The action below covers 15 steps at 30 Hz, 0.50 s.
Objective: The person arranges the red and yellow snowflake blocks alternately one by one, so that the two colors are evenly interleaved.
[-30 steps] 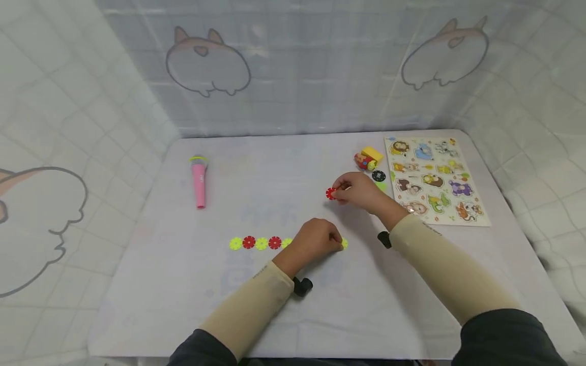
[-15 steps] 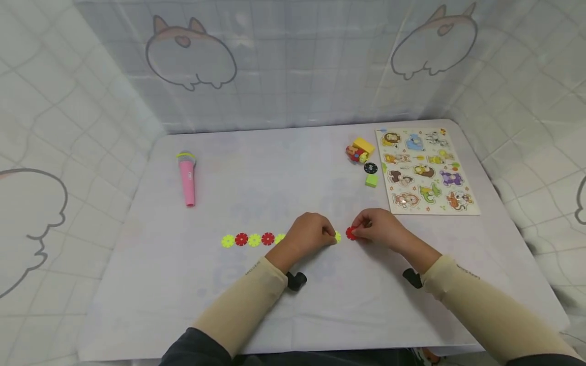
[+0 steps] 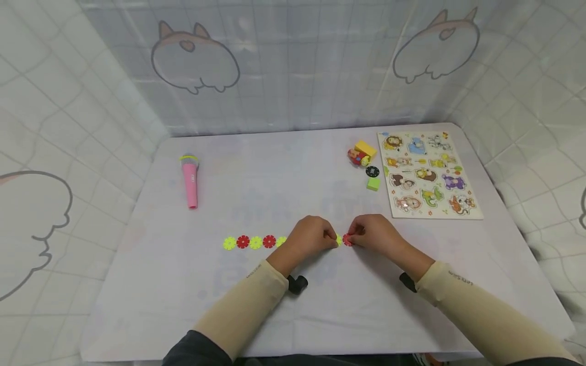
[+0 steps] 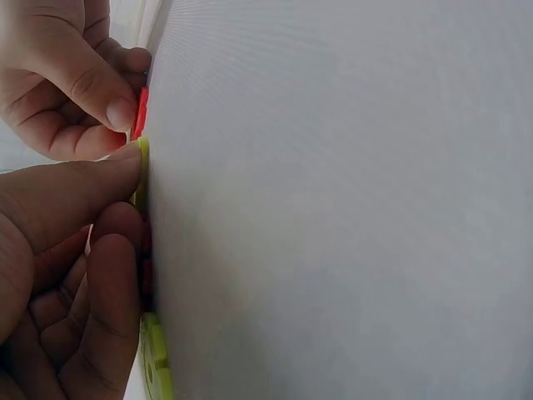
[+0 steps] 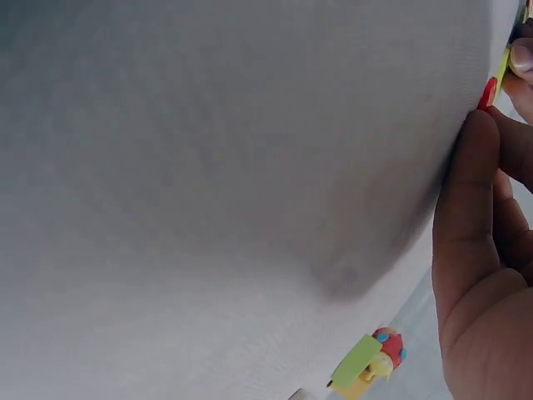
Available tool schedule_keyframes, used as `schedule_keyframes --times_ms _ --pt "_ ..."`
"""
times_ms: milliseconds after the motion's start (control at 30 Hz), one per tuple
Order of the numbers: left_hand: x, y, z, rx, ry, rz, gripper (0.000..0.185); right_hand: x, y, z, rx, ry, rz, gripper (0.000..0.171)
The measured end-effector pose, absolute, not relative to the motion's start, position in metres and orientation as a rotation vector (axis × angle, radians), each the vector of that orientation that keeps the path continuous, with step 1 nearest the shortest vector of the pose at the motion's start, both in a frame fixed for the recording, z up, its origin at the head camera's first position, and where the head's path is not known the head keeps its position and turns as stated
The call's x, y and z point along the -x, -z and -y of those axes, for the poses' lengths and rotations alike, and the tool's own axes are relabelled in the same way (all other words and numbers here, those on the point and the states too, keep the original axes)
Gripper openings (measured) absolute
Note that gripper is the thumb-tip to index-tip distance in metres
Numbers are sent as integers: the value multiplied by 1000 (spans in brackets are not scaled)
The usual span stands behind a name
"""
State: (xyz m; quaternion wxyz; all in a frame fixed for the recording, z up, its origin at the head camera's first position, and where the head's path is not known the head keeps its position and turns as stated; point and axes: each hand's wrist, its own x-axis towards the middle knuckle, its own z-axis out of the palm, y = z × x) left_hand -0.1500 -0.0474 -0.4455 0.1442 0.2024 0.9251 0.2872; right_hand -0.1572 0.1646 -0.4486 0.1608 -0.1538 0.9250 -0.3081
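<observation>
As left hand (image 3: pixel 308 237) pins chain (image 3: pixel 249 242), right hand (image 3: pixel 373 234) butts red disc (image 3: pixel 347 240) to its end.

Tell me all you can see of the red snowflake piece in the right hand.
The red snowflake piece is a small flat disc with a notched edge, and it looks like plastic. The right hand pinches it low against the white table. It meets the yellow piece at the end of the red-and-yellow row, which the left hand holds. Fingers hide most of it.

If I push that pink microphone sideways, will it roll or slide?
The microphone lies on its side and looks round-bodied, so it would probably roll. Its wider head may curve its path. It looks like light plastic, likely easy to lift.
</observation>
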Motion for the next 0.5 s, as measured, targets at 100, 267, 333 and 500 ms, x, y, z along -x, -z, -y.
schedule_keyframes --times_ms 100,267,333,500 --pt "148 446 47 -592 -811 -2669 8 155 450 -166 427 908 -2629 11" --pt "145 445 46 -608 -788 -2681 8 154 447 -171 384 967 -2601 8" --pt "144 445 47 -620 -817 -2684 10 155 444 -173 367 986 -2623 8" --pt "146 441 67 -551 -910 -2779 21 159 433 -176 393 1011 -2796 29"
